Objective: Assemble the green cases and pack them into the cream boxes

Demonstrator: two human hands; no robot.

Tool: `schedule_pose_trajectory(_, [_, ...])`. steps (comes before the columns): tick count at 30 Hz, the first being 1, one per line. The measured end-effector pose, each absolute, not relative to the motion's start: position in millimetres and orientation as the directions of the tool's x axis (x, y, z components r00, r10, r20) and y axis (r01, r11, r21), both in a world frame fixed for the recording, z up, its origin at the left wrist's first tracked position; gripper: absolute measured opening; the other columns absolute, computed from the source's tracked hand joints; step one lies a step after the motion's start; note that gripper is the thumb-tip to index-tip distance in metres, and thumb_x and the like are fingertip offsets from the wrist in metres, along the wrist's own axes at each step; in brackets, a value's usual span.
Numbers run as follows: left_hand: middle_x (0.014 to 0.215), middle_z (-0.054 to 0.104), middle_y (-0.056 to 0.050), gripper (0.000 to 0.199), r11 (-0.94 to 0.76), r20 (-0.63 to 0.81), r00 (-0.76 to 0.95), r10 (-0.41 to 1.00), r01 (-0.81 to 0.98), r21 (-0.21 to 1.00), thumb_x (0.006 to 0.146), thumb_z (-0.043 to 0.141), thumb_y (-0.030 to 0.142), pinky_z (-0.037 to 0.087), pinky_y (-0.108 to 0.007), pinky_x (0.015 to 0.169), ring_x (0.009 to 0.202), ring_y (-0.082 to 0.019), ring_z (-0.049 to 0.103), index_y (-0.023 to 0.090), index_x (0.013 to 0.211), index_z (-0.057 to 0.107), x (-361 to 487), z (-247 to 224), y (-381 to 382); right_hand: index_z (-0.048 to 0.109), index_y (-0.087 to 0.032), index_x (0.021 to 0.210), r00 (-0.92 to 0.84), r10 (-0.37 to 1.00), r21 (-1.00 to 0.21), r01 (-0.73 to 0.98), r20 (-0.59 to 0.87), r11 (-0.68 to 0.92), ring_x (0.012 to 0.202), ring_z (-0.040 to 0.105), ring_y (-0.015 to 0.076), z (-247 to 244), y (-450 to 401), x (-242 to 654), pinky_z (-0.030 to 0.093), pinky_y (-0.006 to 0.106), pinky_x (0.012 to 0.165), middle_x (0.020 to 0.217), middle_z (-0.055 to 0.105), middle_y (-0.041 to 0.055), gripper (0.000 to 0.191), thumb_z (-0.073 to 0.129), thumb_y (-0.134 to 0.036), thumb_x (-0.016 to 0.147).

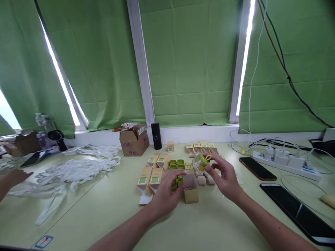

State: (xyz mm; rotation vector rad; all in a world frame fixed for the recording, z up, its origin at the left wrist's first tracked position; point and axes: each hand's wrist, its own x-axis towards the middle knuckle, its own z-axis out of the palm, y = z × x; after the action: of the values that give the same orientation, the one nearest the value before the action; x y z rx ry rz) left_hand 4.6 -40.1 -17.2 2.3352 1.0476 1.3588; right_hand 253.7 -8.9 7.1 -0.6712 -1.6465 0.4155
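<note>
My left hand is closed on the left side of a small open cardboard box, which stands on the table with its flap up. In my right hand, thumb and fingers pinch a small green case with a clear part and a yellow loop, held just above and behind the box. Green square trays lie behind my left hand, partly covered by it. Small whitish rounded pieces sit beneath my right hand. Left of these stand several tan cartons with green windows.
More cartons stand at the back, near a black cylinder and a brown box. White straps are heaped at left, beside another person's hand. Phones, a tablet and a power strip with cables lie at right.
</note>
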Motion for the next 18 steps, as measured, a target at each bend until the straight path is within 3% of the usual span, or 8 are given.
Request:
schedule_pose_trajectory(6, [0.137, 0.068, -0.011, 0.016, -0.723, 0.684, 0.293, 0.668, 0.475, 0.502, 0.102, 0.059, 0.025, 0.05, -0.049, 0.11, 0.131, -0.029, 0.06, 0.026, 0.108, 0.073, 4.0, -15.5, -41.5, 0.068, -0.03, 0.128, -0.119, 0.643, -0.63, 0.133, 0.756, 0.765, 0.1, 0.067, 0.0252, 1.6, -18.5, 242.1, 0.057, 0.029, 0.056, 0.13, 0.068, 0.0095, 0.03, 0.066, -0.04, 0.1])
schedule_pose_trajectory(10, [0.14, 0.068, -0.009, 0.018, -0.687, 0.648, 0.3, 0.7, 0.53, 0.497, 0.1, 0.063, 0.027, 0.049, -0.051, 0.111, 0.132, -0.03, 0.06, 0.03, 0.108, 0.079, 6.7, -18.9, -39.9, 0.068, -0.03, 0.128, -0.115, 0.656, -0.643, 0.132, 0.746, 0.754, 0.104, 0.068, 0.0265, -1.4, -18.2, 240.0, 0.057, 0.028, 0.055, 0.131, 0.068, 0.0096, 0.03, 0.065, -0.039, 0.1])
schedule_pose_trajectory(15, [0.116, 0.077, -0.01, 0.019, -0.673, 0.638, 0.268, 0.722, 0.487, 0.557, 0.098, 0.064, 0.026, 0.055, -0.047, 0.099, 0.112, -0.029, 0.069, 0.025, 0.111, 0.077, 14.2, -18.0, -39.1, 0.067, -0.031, 0.129, -0.134, 0.66, -0.647, 0.128, 0.739, 0.751, 0.101, 0.069, 0.0253, -3.7, -18.9, 236.8, 0.054, 0.028, 0.053, 0.13, 0.067, 0.0091, 0.031, 0.066, -0.038, 0.1])
schedule_pose_trajectory(18, [0.114, 0.078, -0.01, 0.02, -0.644, 0.602, 0.257, 0.756, 0.457, 0.613, 0.097, 0.064, 0.025, 0.055, -0.044, 0.098, 0.109, -0.028, 0.069, 0.024, 0.113, 0.077, 18.3, -13.3, -40.8, 0.065, -0.032, 0.131, -0.182, 0.649, -0.637, 0.125, 0.739, 0.761, 0.097, 0.068, 0.0239, -5.5, -21.5, 233.0, 0.053, 0.027, 0.053, 0.127, 0.067, 0.009, 0.031, 0.063, -0.038, 0.101])
